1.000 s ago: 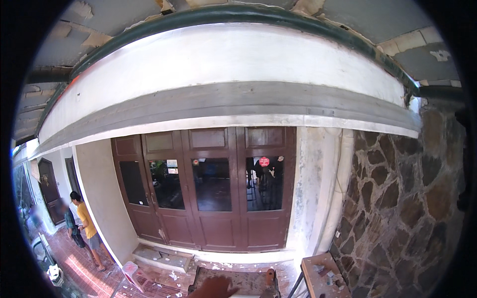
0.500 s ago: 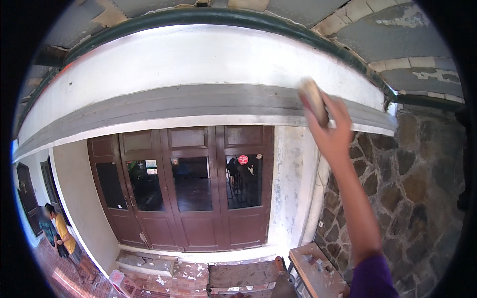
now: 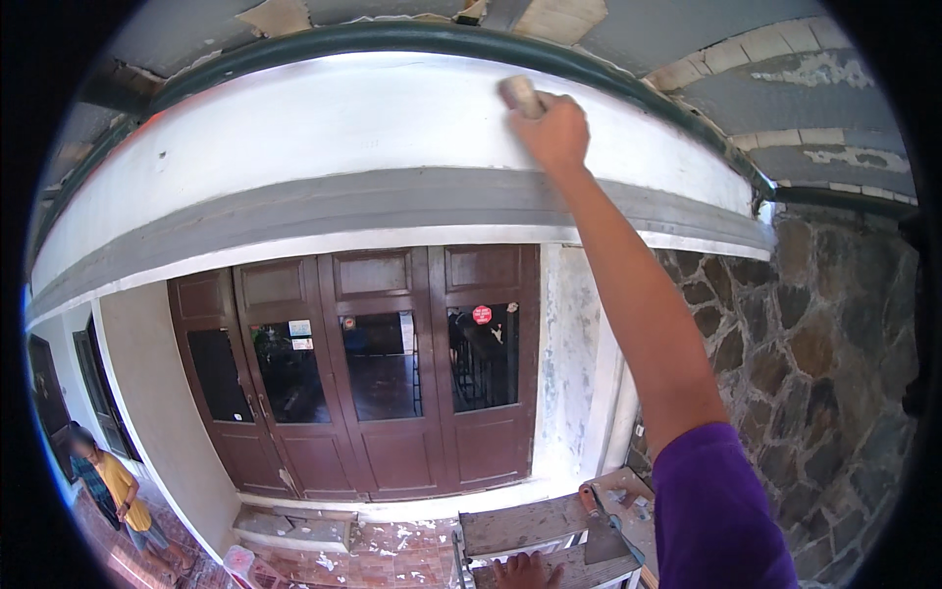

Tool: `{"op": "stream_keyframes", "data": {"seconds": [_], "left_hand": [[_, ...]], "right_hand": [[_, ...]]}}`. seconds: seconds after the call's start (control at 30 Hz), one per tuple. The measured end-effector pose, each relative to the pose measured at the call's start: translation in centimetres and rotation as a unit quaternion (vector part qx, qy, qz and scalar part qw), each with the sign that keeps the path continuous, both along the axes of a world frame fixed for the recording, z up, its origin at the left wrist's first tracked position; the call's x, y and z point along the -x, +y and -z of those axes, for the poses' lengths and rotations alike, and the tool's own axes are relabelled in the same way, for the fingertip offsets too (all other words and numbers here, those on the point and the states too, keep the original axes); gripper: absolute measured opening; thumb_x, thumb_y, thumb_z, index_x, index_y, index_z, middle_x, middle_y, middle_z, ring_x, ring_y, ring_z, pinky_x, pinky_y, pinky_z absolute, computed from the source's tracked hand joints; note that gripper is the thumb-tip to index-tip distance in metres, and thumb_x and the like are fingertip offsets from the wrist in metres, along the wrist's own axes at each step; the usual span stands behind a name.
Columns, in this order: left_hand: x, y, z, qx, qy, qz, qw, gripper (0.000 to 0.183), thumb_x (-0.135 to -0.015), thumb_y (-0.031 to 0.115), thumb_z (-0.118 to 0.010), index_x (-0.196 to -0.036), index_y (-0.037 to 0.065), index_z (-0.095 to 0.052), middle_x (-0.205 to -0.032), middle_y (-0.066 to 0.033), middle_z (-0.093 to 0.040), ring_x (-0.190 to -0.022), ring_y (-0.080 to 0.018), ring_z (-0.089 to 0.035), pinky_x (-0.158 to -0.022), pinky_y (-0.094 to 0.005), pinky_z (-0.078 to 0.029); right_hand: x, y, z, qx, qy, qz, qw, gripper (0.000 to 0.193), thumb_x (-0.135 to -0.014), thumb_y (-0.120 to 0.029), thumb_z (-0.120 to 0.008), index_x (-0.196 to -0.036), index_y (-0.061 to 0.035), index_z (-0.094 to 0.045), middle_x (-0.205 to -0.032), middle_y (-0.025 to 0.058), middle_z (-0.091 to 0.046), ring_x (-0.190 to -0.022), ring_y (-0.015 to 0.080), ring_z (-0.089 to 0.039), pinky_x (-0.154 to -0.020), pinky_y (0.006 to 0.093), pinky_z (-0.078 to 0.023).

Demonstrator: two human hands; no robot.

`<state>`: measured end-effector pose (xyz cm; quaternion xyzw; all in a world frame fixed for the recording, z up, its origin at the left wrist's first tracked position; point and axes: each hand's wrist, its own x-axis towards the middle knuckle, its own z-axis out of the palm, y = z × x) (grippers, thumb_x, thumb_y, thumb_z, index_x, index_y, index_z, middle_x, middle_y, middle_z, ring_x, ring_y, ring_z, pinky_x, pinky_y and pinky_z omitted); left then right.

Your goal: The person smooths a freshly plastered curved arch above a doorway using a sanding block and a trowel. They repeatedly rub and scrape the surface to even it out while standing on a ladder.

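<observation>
My right hand [image 3: 557, 130] is raised, its fingers closed around a small pale block [image 3: 523, 96] with a darker side, which looks like a sanding block. It is at the upper part of the white wall band [image 3: 324, 118], just below a dark green beam [image 3: 412, 37]. Motion blurs the block slightly, and its working face is hidden. At the lower edge, my left hand [image 3: 528, 572] lies with fingers spread on a worn wooden board [image 3: 599, 572]. Near it is a scraper [image 3: 590, 501] with an orange-brown handle and a thin blade.
Below the grey moulding [image 3: 392, 196] stand brown panelled doors [image 3: 392, 456] with glass panes. A stone wall [image 3: 814, 363] rises at right. Pale flakes litter the tiled floor [image 3: 392, 560]. Two people [image 3: 123, 491] stand at far left, near a pink plastic stool [image 3: 245, 567].
My right hand with the block has moved up and left, from the grey moulding onto the white band. My left hand now shows on the board at the lower edge. The view has shifted slightly.
</observation>
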<state>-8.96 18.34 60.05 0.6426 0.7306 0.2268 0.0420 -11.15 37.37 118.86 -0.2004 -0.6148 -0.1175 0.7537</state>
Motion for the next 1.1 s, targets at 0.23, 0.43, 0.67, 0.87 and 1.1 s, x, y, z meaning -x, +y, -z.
{"op": "stream_keyframes", "data": {"seconds": [0.23, 0.43, 0.67, 0.87, 1.1], "left_hand": [[0.2, -0.1, -0.2, -0.036, 0.040, -0.008, 0.999, 0.064, -0.101, 0.048, -0.042, -0.135, -0.006, -0.050, -0.132, -0.0244, -0.056, -0.128, -0.0394, -0.047, -0.112, -0.0598, -0.026], [0.2, 1.4, 4.0, -0.065, -0.005, -0.014, 0.998, 0.074, -0.097, 0.058, -0.042, -0.140, -0.002, -0.049, -0.140, -0.0222, -0.052, -0.133, -0.0392, -0.044, -0.114, -0.0623, -0.022], [0.3, 1.7, 5.7, -0.083, 0.019, -0.020, 0.996, 0.075, -0.097, 0.059, -0.040, -0.139, -0.003, -0.050, -0.138, -0.0211, -0.055, -0.132, -0.0382, -0.046, -0.115, -0.0596, -0.022], [0.0, 1.2, 4.2, -0.084, -0.019, -0.039, 0.995, 0.076, -0.096, 0.062, -0.041, -0.138, -0.001, -0.052, -0.136, -0.0198, -0.057, -0.130, -0.0374, -0.047, -0.115, -0.0588, -0.023], [0.1, 0.9, 2.2, -0.025, -0.001, -0.046, 0.999, 0.074, -0.096, 0.062, -0.043, -0.138, 0.002, -0.053, -0.136, -0.0184, -0.058, -0.132, -0.0372, -0.047, -0.115, -0.0578, -0.024]], "right_hand": [[0.2, -0.3, -0.6, -0.126, -0.101, 0.082, 0.984, 0.036, -0.077, -0.027, -0.073, -0.107, -0.0072, -0.074, -0.099, 0.0183, -0.066, -0.098, 0.0313, -0.063, -0.084, 0.0436, -0.054], [0.5, 0.9, -0.4, -0.273, -0.273, 0.099, 0.917, 0.044, -0.082, -0.026, -0.072, -0.120, -0.0041, -0.068, -0.094, 0.0190, -0.062, -0.094, 0.0339, -0.058, -0.087, 0.0413, -0.049], [-0.4, 2.2, -0.1, -0.296, -0.340, 0.073, 0.889, 0.045, -0.084, -0.021, -0.071, -0.127, -0.0091, -0.065, -0.105, 0.0155, -0.060, -0.105, 0.0324, -0.055, -0.093, 0.0444, -0.046], [-3.9, 3.4, -1.0, -0.174, -0.215, 0.098, 0.956, 0.044, -0.085, -0.017, -0.069, -0.129, -0.0110, -0.065, -0.109, 0.0161, -0.059, -0.106, 0.0315, -0.054, -0.099, 0.0416, -0.044], [-3.2, 5.9, -0.9, -0.205, -0.087, 0.043, 0.974, 0.031, -0.083, -0.019, -0.071, -0.112, -0.0082, -0.072, -0.104, 0.0142, -0.061, -0.101, 0.0328, -0.055, -0.093, 0.0442, -0.046]]}}
